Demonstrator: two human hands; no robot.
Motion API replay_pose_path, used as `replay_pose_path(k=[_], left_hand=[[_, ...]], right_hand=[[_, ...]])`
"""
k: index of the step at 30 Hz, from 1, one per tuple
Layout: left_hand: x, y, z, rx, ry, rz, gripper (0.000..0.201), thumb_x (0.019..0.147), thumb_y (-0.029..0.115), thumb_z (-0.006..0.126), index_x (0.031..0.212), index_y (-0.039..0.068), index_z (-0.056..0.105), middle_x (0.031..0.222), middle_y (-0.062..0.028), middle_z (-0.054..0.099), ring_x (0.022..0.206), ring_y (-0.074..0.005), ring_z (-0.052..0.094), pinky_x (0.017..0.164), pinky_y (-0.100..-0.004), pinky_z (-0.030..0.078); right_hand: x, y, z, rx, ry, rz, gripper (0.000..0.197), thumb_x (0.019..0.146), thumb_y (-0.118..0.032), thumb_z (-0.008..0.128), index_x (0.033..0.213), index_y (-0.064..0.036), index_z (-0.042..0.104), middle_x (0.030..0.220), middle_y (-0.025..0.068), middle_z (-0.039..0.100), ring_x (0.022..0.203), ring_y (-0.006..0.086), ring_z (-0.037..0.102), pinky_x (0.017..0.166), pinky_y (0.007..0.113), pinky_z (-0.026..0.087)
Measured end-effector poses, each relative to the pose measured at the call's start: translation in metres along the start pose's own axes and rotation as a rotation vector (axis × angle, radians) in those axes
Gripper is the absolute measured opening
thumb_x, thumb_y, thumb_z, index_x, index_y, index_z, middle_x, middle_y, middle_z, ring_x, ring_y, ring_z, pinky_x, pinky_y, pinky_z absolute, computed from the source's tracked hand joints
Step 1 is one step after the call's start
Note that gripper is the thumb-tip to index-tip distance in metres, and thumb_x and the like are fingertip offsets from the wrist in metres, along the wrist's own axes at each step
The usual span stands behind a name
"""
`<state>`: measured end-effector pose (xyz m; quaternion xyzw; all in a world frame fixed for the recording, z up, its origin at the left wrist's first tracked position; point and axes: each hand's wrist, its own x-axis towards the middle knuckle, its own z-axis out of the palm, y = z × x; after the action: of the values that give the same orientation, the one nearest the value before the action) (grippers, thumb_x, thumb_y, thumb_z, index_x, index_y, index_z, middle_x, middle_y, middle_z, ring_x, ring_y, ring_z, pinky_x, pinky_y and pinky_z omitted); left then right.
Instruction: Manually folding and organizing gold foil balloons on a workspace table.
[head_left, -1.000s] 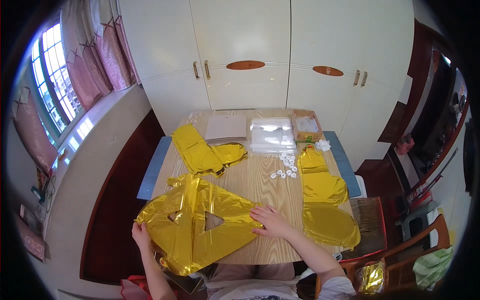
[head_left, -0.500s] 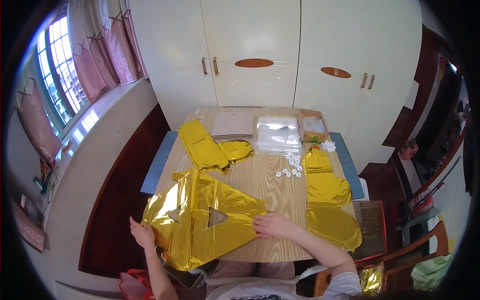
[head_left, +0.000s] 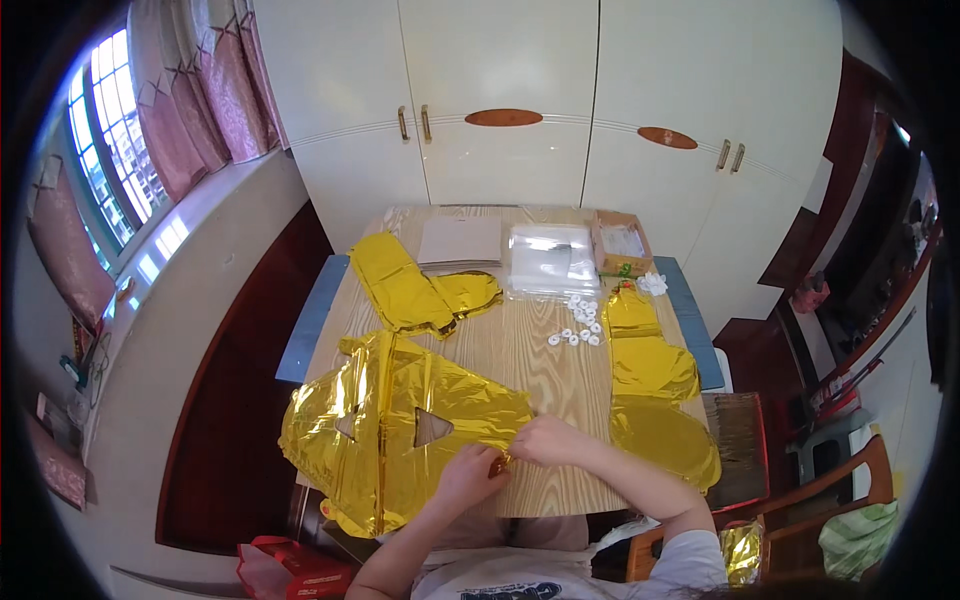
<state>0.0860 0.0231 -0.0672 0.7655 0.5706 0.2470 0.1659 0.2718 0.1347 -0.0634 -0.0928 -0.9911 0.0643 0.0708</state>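
A large flat gold foil balloon [head_left: 455,400] with triangular cut-outs lies unfolded across the near left of the table. Both of my hands meet at its narrow right end. There my right hand [head_left: 548,441] is closed, its fingertips pinching the edge of the foil. My left hand [head_left: 470,476] sits just beside it on the near side, fingers curled in on the same edge; its fingertips are partly hidden. The left part of the balloon hangs over the near edge of the table, and its foil is creased down the middle.
Another gold foil balloon [head_left: 390,285] lies folded at the far left, and a third gold balloon [head_left: 655,400] along the right. Several small white rings [head_left: 575,338], clear plastic bags [head_left: 550,260], a grey-brown card stack [head_left: 460,243] and a cardboard box [head_left: 622,242] stand farther back on the wooden table [head_left: 560,490].
My left hand has left the balloon's left edge and come across to its right end. My right hand has curled from lying flat into a pinch there.
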Motion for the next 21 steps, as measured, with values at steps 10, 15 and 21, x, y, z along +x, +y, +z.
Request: replay_pose_path(k=[10, 15, 21], left_hand=[[0.005, -0.013, 0.011, -0.302, 0.044, -0.129, 0.026, 0.069, 0.020, 0.075, 0.088, 0.005, 0.065, 0.084, -0.0107, 0.058, 0.078, -0.0284, 0.060, 0.070, -0.0371, 0.049], [0.007, -0.020, 0.015, -0.286, 0.047, -0.092, 0.027, 0.069, 0.019, 0.076, 0.088, 0.004, 0.064, 0.083, -0.0105, 0.058, 0.077, -0.0269, 0.060, 0.069, -0.0358, 0.050], [0.008, -0.017, 0.013, -0.234, 0.074, -0.069, 0.031, 0.066, 0.020, 0.077, 0.089, 0.005, 0.063, 0.084, -0.0107, 0.059, 0.079, -0.0273, 0.060, 0.069, -0.0364, 0.049]], right_hand=[[0.009, 0.004, -0.010, 0.208, 0.023, 0.106, 0.015, 0.076, -0.024, 0.067, 0.084, -0.0113, 0.066, 0.081, 0.0049, 0.065, 0.082, 0.0244, 0.062, 0.074, 0.038, 0.046], [0.011, 0.007, -0.020, 0.224, -0.075, 0.175, 0.021, 0.078, -0.028, 0.067, 0.091, -0.0123, 0.065, 0.082, 0.0041, 0.065, 0.084, 0.0242, 0.061, 0.080, 0.038, 0.044], [-0.006, 0.000, -0.007, 0.000, -0.002, -0.009, 0.021, 0.073, -0.024, 0.064, 0.086, -0.0078, 0.063, 0.079, 0.0047, 0.062, 0.080, 0.0249, 0.062, 0.073, 0.037, 0.049]])
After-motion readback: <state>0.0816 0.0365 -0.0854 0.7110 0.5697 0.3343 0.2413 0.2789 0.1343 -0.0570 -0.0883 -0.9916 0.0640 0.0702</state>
